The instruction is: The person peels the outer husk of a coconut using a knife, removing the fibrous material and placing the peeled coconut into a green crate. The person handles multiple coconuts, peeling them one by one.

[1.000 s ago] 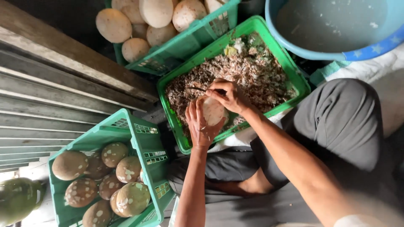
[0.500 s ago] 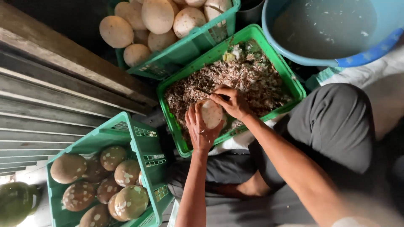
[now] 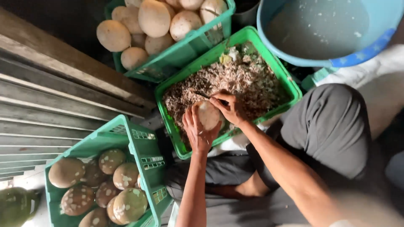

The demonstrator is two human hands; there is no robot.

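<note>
- Head view: left hand point(image 3: 197, 133) cups a pale round fruit point(image 3: 209, 114), its underside hidden by the palm.
- Right hand point(image 3: 230, 108), just beside, grips a knife point(image 3: 205, 96); its handle is hidden.
- Below both: peelings crate point(image 3: 286, 75).

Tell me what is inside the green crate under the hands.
The green crate holds a heap of brown and pale shavings. The left hand, the right hand and the pale round fruit cover its near part.

A blue tub point(image 3: 332, 29) of water fills the upper right. At top centre, a green crate point(image 3: 185, 48) holds pale peeled coconuts point(image 3: 153, 17). At lower left, another green crate point(image 3: 141, 145) holds brown, patchy ones point(image 3: 67, 172).
</note>
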